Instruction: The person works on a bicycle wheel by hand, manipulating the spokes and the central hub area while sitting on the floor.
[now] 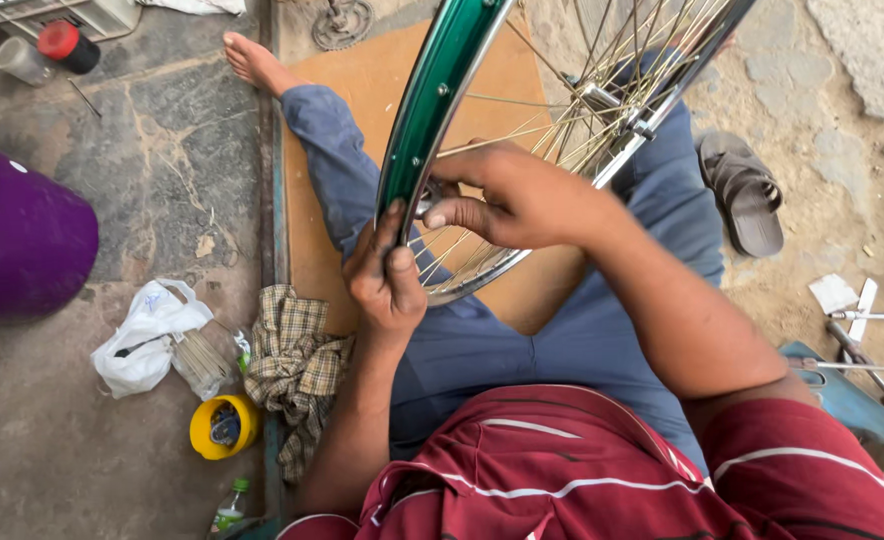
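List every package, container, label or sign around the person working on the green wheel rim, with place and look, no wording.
White plastic bag: floor at left, crumpled, holding a bundle of thin spokes.
Yellow round tub: floor beside the checked cloth, open, small parts inside.
Small clear bottle: bottom edge, green cap and label.
Red-capped dark can: top left, lying down.
Clear jar: beside that can.
Purple bucket: left edge.
No signs or screens.

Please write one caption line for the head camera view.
Left hand grips green metal bicycle wheel rim; right hand pinches at its thin spokes.
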